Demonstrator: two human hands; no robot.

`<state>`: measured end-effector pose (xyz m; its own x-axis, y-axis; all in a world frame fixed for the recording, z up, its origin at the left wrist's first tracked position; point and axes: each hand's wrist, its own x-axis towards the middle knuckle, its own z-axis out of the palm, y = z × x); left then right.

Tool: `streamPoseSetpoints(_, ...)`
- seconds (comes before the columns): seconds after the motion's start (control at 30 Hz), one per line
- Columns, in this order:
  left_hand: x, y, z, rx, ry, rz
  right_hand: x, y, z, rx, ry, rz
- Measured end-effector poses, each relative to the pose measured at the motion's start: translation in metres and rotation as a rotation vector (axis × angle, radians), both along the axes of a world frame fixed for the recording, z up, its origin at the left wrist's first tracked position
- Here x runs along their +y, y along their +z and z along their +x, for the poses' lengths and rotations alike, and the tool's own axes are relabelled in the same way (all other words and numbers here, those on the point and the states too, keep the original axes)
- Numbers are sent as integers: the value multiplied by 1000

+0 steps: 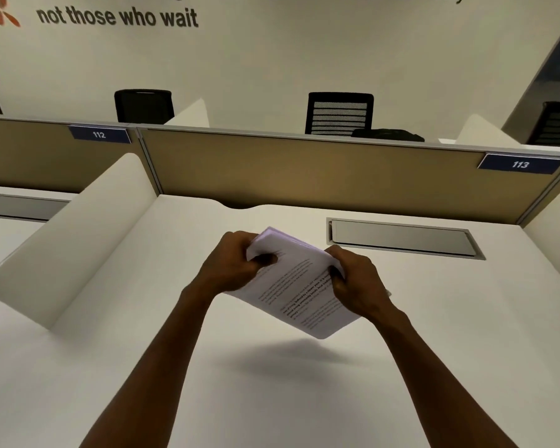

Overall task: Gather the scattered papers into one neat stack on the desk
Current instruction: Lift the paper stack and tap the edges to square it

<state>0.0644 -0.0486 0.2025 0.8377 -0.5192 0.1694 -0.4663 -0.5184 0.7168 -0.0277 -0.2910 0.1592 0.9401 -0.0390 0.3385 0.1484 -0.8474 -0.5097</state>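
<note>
A pale cream wall (304, 53) fills the background, carrying dark lettering that reads "not those who wait" (117, 17). Below it a tan fabric partition panel (320, 176) with a grey metal top rail runs across the back of the white laminate worktop (272, 399); blue number plates marked 112 (99, 134) and 113 (520, 164) hang on the panel. A curved white side divider (75, 240) stands at the left edge of the worktop. Beyond the partition are two black mesh-backed office chairs (339, 113). A grey rectangular cable hatch (401, 239) is set flush into the worktop on the right, near the back.

The white stack of printed paper sheets (301, 286) is held tilted in the air above the middle of the worktop, casting a shadow beneath it. The left hand (230, 263) grips the stack's far left edge, thumb on top and fingers curled underneath. The right hand (356, 282) grips the right edge in the same way.
</note>
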Motion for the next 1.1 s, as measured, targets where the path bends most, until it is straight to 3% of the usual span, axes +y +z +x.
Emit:
streamPoseSetpoints(0.07, 4, -16, -2, 42, 51, -80, -9, 0, 0, -4, -1, -10)
streamPoseSetpoints(0.17, 21, -39, -6, 161, 163, -237, -39, -8, -4, -118, -210, 98)
streamPoseSetpoints(0.23, 34, -50, -9, 282, 229, -383, -55, -18, -11, -56, -326, 441)
streamPoseSetpoints(0.3, 40, -61, -13, 387, 224, -491, -60, -35, -16, 149, -192, 888)
streamPoseSetpoints(0.37, 40, -72, -16, 448, 198, -533, -57, -54, -18, 279, 5, 1064)
streamPoseSetpoints(0.43, 37, -84, -17, 483, 199, -547, -46, -66, -20, 311, 39, 1149)
streamPoseSetpoints(0.7, 41, -120, -18, 625, 182, -598, -22, -84, -19, 219, -109, 1067)
streamPoseSetpoints(0.93, 44, -143, -19, 608, 178, -428, -17, -106, -30, 268, -150, 1047)
streamPoseSetpoints(1.1, 43, -151, -25, 583, 205, -418, -16, -115, -36, 219, -210, 1096)
